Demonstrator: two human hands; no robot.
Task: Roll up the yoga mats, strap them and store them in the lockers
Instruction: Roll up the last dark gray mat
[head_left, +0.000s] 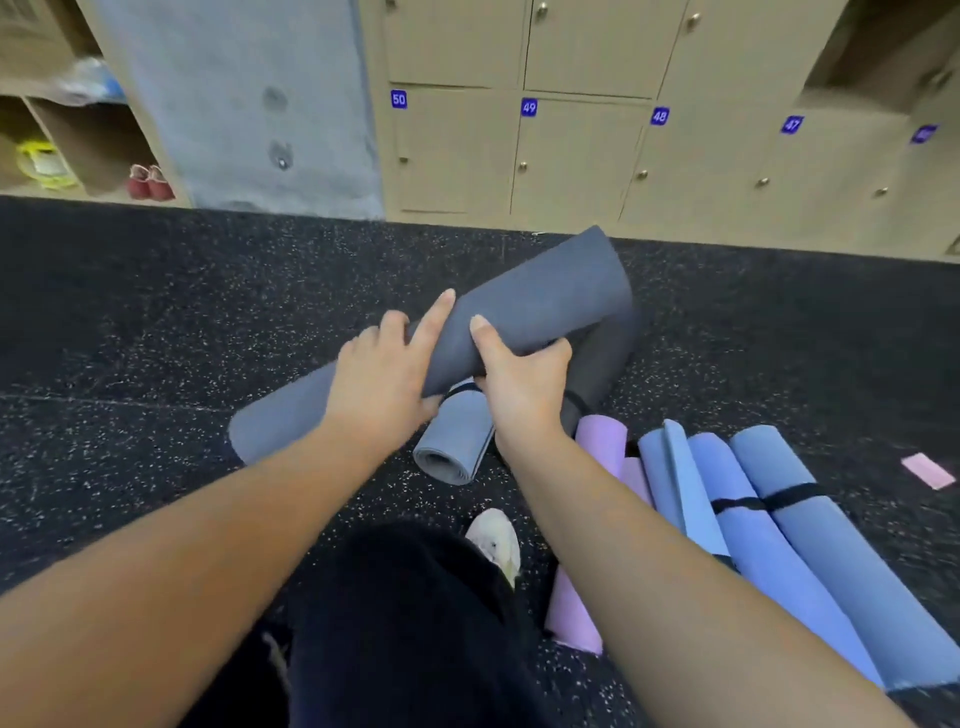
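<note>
Beige lockers (571, 156) stand beyond both hands. A rolled dark grey mat (524, 312) is gripped by the left hand (382, 374) and right hand (524, 382), above a strapped grey roll (452, 441); blue rolls (779, 525) lie rightward.

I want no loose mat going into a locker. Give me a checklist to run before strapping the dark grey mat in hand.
1. Both hands on the dark grey mat: ok; left hand and right hand hold it.
2. Roll tight: not ok; a loose flap hangs at the far end.
3. Strap on this mat: cannot tell; none shows on it.
4. Strapped mats nearby: ok; blue mats carry black bands.
5. Locker open for storing: not ok; lockers 50 to 47 are closed.
</note>
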